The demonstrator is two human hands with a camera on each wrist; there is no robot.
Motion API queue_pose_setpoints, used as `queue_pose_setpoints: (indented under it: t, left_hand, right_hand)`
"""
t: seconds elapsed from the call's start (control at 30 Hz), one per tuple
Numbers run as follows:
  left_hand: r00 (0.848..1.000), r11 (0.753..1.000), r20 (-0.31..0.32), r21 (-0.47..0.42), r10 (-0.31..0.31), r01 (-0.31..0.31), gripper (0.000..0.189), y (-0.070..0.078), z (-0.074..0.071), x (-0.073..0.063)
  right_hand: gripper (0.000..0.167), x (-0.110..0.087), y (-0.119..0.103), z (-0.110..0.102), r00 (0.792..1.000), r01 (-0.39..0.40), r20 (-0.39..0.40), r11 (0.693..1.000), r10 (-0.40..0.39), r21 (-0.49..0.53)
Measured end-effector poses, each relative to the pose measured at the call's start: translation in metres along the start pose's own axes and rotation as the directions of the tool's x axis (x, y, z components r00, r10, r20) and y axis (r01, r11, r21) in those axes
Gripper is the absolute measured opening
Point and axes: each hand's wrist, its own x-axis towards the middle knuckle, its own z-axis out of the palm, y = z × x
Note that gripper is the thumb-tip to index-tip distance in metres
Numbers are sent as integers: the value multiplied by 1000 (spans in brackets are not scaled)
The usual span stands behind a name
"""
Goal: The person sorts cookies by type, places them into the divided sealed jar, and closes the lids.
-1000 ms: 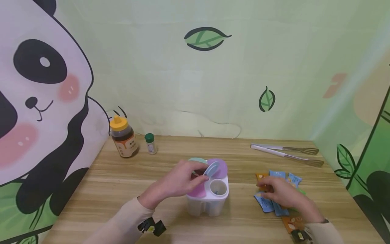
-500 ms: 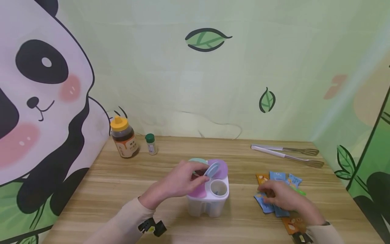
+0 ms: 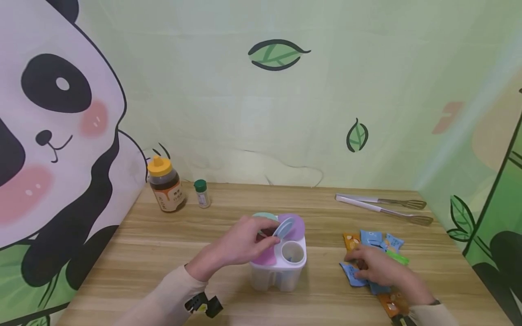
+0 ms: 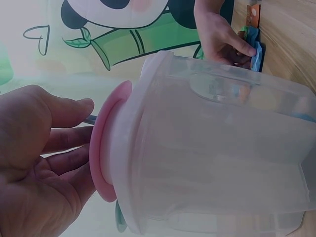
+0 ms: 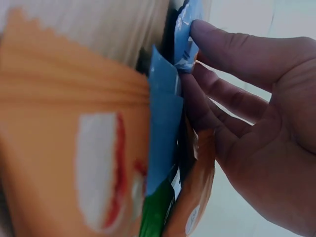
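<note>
A translucent container (image 3: 277,277) with a white top and several round openings stands mid-table. My left hand (image 3: 248,240) pinches its light blue lid (image 3: 284,227), tilted up beside an uncovered round opening (image 3: 292,251). Pink (image 4: 101,148), purple (image 3: 297,226) and green (image 3: 264,215) lids cover the others. Off to the right, my right hand (image 3: 377,265) bends over a loose pile of small snack packets. Its thumb and forefinger pinch the edge of a blue packet (image 5: 185,42) in the right wrist view. Orange packets (image 5: 64,123) and a green one (image 3: 397,257) lie around it.
At the back left stand a honey jar (image 3: 166,190) with a yellow cap and a small green-capped shaker bottle (image 3: 202,194). Two white-handled whisks (image 3: 383,207) lie at the back right. A printed cloth backdrop (image 3: 204,99) rises behind the table.
My right hand has shifted slightly downward in the head view, over the packets. The left hand keeps the blue lid raised in the same place.
</note>
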Motion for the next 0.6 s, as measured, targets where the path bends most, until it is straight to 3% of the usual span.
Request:
queue_pose_setpoints:
  t: [0.27, 0.6]
  left_hand:
    - [1000, 1000, -2, 2, 5, -5, 22, 0, 1, 1]
    - [1000, 1000, 3, -13, 1, -1, 22, -1, 1, 1]
  right_hand:
    - [33, 2, -4, 2, 999, -34, -2, 997, 34, -69]
    - [31, 3, -4, 2, 998, -63, -12, 996, 63, -69]
